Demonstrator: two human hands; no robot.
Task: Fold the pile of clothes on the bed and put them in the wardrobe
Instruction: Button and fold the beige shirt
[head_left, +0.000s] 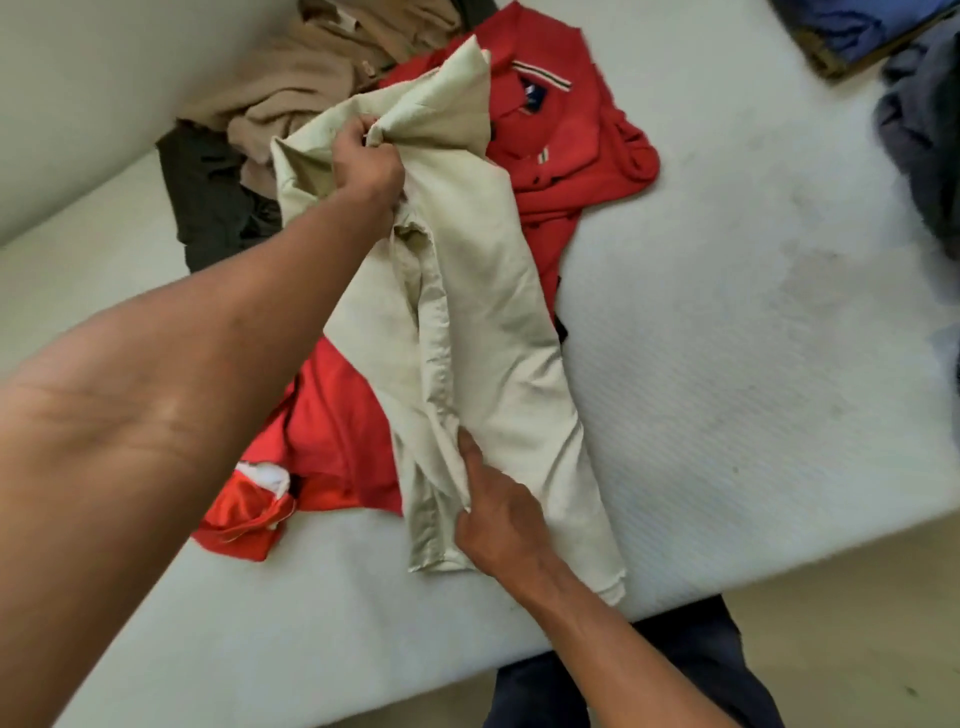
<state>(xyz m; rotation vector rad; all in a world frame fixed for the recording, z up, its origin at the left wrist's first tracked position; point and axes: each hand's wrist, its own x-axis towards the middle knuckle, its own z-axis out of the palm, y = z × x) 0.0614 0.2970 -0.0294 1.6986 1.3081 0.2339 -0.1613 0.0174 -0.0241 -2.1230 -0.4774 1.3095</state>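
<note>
White mattress fills our view: the bed (753, 312), set against a pale wall. At the left, a dark garment (208, 208) and a tan garment (311, 78) lie heaped. Our left grip (366, 156) is curled round the top of the beige garment (493, 338), and our right grip (498, 514) pinches its fold near the hem. It lies across a red shirt (561, 130). We judge that folding has barely begun, and next it needs flattening and doubling over. Blue clothes (924, 130) wait at the far right.
</note>
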